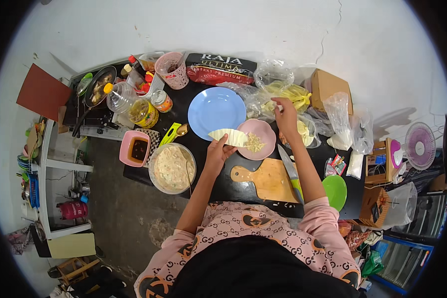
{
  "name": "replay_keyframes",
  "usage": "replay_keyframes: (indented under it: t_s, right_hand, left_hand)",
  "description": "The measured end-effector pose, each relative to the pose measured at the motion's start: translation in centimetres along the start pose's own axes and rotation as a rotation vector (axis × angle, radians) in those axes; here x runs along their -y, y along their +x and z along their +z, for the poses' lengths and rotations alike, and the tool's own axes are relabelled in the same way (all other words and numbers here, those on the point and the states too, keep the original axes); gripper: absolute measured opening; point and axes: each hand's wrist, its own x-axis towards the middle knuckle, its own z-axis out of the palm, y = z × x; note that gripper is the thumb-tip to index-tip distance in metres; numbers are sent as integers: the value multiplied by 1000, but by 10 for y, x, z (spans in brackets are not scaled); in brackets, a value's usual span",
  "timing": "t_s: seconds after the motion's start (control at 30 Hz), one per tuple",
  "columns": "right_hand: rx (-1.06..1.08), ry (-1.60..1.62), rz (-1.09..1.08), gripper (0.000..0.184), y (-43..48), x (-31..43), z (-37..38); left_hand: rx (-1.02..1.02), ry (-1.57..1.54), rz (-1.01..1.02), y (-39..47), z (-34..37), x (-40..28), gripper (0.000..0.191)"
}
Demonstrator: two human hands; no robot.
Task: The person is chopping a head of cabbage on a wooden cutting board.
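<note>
My left hand (pixel 221 152) pinches a pale, ribbed, half-moon-shaped piece (pixel 228 137) between thumb and fingers; I cannot tell if it is a leaf or a wrapper. The piece overlaps the edges of a blue plate (pixel 216 110) and a pink scalloped bowl (pixel 267 135). Small pale chopped bits (pixel 254 143) lie in that bowl. Beyond it, my right hand (pixel 286 116) hovers by the plastic bags, with thumb and index finger apart and nothing visible between them. Closer to me, a wooden cutting board (pixel 270 180) has a kitchen knife (pixel 289 169) along its right edge.
At left stand a tub of thick batter (pixel 171 167), a pink bowl of dark liquid (pixel 137 149) and an oil bottle (pixel 128 102). A frying pan (pixel 101 85) sits on the stove. A rice bag (pixel 221 69) lies against the wall; a green plate (pixel 335 192) is at right.
</note>
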Motion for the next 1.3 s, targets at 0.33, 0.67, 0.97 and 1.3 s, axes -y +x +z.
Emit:
replay_keyframes:
  t_s: [0.33, 0.67, 0.97, 1.3]
  right_hand:
    - [75, -157, 274, 28, -183, 6, -72]
    - [256, -536, 403, 38, -279, -6, -104]
    - [315, -263, 604, 30, -267, 37, -141]
    - [491, -393, 458, 26, -307, 31, -143]
  left_hand:
    - [362, 671, 104, -36, 22, 55, 21]
    - [760, 1445, 379, -57, 16, 120, 21]
    - [633, 1644, 696, -62, 22, 157, 33]
    - [365, 2061, 726, -57, 43, 176, 29]
